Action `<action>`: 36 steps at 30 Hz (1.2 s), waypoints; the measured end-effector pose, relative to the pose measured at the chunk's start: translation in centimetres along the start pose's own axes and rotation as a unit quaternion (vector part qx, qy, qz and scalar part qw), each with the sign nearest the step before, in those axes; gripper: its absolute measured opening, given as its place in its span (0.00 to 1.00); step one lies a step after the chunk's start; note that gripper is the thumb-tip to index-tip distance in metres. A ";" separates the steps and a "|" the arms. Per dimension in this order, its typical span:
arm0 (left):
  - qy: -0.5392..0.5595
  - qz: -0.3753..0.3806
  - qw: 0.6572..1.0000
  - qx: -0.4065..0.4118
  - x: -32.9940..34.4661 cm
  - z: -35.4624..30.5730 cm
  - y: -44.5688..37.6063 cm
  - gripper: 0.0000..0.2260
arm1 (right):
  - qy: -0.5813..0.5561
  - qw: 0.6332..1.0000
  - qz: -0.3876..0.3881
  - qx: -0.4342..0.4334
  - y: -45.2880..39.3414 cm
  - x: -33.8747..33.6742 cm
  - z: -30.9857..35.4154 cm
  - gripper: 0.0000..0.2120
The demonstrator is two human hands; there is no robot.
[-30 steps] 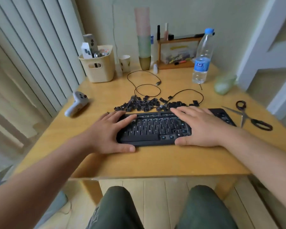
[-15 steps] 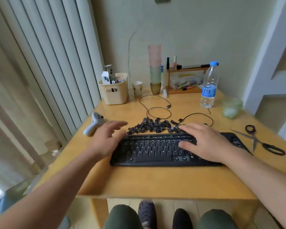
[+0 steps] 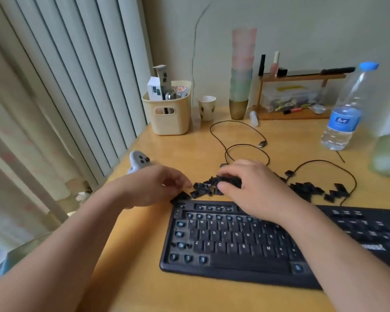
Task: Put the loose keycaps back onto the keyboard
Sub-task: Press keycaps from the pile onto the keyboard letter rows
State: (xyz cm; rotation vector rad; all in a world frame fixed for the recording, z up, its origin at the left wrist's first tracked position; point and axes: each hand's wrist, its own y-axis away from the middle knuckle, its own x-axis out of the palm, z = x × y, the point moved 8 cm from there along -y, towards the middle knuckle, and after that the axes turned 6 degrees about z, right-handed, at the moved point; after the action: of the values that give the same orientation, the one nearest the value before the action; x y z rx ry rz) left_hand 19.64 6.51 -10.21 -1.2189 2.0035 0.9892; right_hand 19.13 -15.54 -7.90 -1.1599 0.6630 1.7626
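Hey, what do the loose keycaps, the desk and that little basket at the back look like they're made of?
Loose keycaps: likely moulded plastic, matte black, small and hard-edged.
Desk: apparently wood or wood veneer, honey-coloured, with a soft sheen near the cable.
Basket: probably plastic, smooth cream, with a moulded handle slot.

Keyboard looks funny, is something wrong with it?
Yes. The keyboard is missing many keycaps: bare switches show along its left edge, bottom row and top rows. The loose keycaps lie in a heap on the table just behind it, where the left hand and right hand are reaching.
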 end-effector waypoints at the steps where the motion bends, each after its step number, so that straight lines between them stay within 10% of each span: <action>1: 0.006 0.012 1.000 0.005 0.1 0.0 0.4 0.18 | 0.003 1.000 0.005 0.001 0.2 0.2 -0.1 0.19; 5: 0.047 0.072 0.993 0.079 2.0 -0.9 1.9 0.21 | 0.004 1.000 0.002 0.001 1.0 0.0 -0.3 0.18; 28: -0.226 -0.146 0.961 0.069 -0.2 0.5 0.7 0.08 | 0.002 1.000 0.018 -0.007 2.2 0.1 0.3 0.16; 32: 0.068 -0.157 0.980 0.099 -0.5 -1.1 2.0 0.09 | 0.000 1.000 -0.003 -0.018 2.3 -0.3 0.6 0.18; 36: 0.387 -0.079 0.907 0.147 1.1 -3.5 2.0 0.14 | -0.050 0.995 -0.064 -0.056 2.5 -1.0 1.5 0.23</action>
State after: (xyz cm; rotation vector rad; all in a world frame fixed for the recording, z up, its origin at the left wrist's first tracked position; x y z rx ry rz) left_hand 17.06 3.73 -8.56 -1.7272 2.4481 0.0775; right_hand 16.38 -15.88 -6.49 -1.1541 0.4263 1.7541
